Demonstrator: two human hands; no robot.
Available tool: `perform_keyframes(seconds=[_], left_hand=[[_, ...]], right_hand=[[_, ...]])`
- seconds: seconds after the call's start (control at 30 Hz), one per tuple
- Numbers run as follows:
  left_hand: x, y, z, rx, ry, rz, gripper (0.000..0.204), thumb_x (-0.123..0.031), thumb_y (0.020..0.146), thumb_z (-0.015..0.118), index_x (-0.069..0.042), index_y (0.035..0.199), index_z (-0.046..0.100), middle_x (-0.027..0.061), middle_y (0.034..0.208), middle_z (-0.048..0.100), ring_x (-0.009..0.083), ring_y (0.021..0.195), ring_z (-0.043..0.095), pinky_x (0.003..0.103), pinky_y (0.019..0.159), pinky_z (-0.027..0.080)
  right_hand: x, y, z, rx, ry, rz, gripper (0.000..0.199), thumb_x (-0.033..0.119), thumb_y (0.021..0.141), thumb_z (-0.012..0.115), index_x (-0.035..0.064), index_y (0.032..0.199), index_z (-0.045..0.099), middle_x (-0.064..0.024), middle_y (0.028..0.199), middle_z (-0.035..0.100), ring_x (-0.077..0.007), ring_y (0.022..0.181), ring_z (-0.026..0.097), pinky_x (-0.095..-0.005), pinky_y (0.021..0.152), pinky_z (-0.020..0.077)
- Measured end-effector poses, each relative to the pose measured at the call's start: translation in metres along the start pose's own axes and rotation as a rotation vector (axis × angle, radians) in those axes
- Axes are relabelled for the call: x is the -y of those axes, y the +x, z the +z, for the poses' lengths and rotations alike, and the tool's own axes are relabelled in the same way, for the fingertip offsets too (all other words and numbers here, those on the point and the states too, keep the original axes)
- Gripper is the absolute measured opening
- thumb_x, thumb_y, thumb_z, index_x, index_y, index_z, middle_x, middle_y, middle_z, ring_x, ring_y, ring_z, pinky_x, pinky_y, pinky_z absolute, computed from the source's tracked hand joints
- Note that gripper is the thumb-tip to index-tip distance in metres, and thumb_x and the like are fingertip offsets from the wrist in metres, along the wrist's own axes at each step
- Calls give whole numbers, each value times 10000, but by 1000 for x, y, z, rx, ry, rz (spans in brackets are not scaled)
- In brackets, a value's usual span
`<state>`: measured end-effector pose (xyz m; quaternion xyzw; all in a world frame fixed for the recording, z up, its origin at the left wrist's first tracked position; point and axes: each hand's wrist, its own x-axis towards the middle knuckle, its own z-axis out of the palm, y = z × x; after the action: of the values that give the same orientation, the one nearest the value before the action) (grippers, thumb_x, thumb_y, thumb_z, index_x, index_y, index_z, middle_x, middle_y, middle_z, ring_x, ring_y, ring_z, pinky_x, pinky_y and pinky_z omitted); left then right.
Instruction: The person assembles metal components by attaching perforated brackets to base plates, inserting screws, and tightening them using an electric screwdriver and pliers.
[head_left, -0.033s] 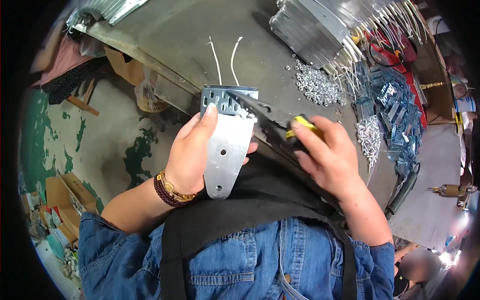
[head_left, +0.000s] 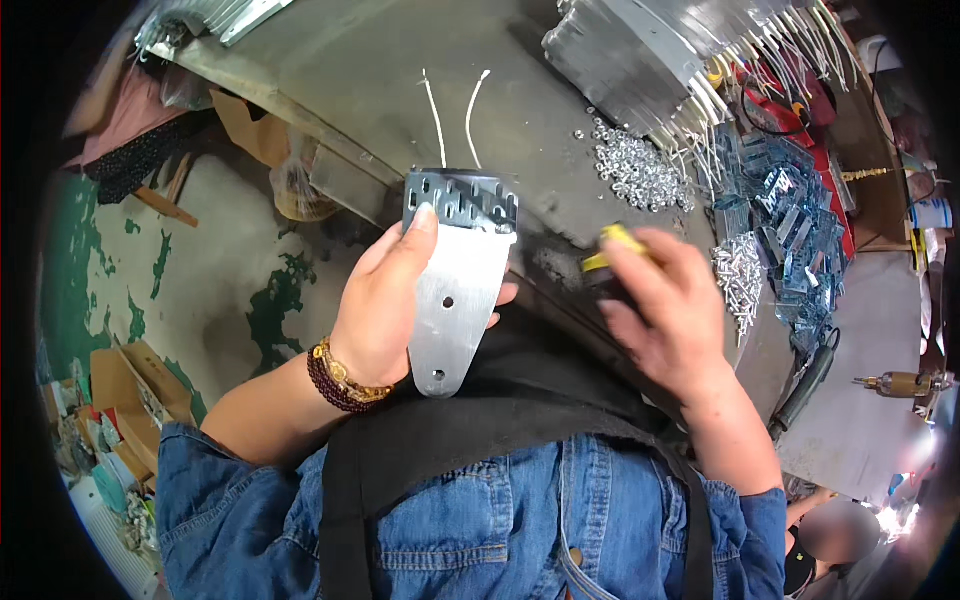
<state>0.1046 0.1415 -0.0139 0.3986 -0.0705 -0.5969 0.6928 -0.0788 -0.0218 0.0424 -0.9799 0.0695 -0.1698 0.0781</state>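
Observation:
My left hand (head_left: 385, 300) holds a tapered silver metal plate (head_left: 455, 310) upright in front of my chest. My thumb presses on the slotted bracket (head_left: 462, 200) at the plate's top. Two white wires (head_left: 437, 120) stick up from behind the bracket. My right hand (head_left: 665, 310) is blurred, a short way right of the plate and apart from it. It is closed on a tool with a yellow and black handle (head_left: 612, 245). The tool's tip is hidden.
The grey workbench (head_left: 400, 70) carries a stack of finished plates with wires (head_left: 640, 50), a pile of nuts (head_left: 640, 175), a heap of screws (head_left: 740, 265) and bluish brackets (head_left: 790, 210). A drill (head_left: 900, 383) lies at right. Another person (head_left: 830, 540) sits at lower right.
My right hand has pulled the tool away from the bracket, to the right. The plate in my left hand has barely moved.

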Motion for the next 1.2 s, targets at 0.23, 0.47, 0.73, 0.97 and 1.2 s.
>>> perform_keyframes(seconds=[0.23, 0.47, 0.73, 0.97, 1.2], left_hand=[[2, 3, 0, -22, 37, 29, 493, -436, 982, 316, -27, 1197, 489, 179, 1051, 620, 301, 901, 650, 398, 716, 558], [2, 0, 0, -38, 53, 23, 507, -442, 982, 304, -14, 1180, 491, 187, 1036, 623, 308, 902, 650, 396, 704, 565], [1, -2, 1, -39, -13, 4, 460, -407, 981, 356, -5, 1153, 499, 145, 1002, 624, 276, 871, 657, 374, 689, 564], [-6, -2, 4, -10, 47, 22, 484, -422, 978, 353, 3, 1148, 512, 149, 1014, 621, 273, 876, 654, 372, 692, 562], [-12, -15, 8, 21, -32, 12, 605, -528, 946, 332, -18, 1234, 482, 183, 1089, 598, 289, 943, 634, 391, 710, 565]], right_hand=[[0, -4, 12, 108, -23, -33, 589, 105, 661, 747, 151, 1222, 572, -148, 1113, 527, -296, 864, 568, -355, 740, 491], [-4, -5, 1, 127, -78, -72, 627, 105, 624, 755, 155, 1222, 574, -150, 1113, 532, -296, 861, 568, -360, 730, 482], [-6, -4, 0, 121, -45, -73, 602, 141, 651, 736, 198, 1224, 560, -135, 1046, 534, -293, 817, 558, -381, 710, 497], [-1, -6, 3, 165, 23, -12, 575, 163, 701, 717, 184, 1250, 545, -148, 1099, 536, -303, 927, 560, -370, 772, 491], [-13, 12, 10, -79, 173, 190, 517, 179, 737, 702, 174, 1232, 551, -138, 1112, 542, -300, 978, 552, -372, 795, 479]])
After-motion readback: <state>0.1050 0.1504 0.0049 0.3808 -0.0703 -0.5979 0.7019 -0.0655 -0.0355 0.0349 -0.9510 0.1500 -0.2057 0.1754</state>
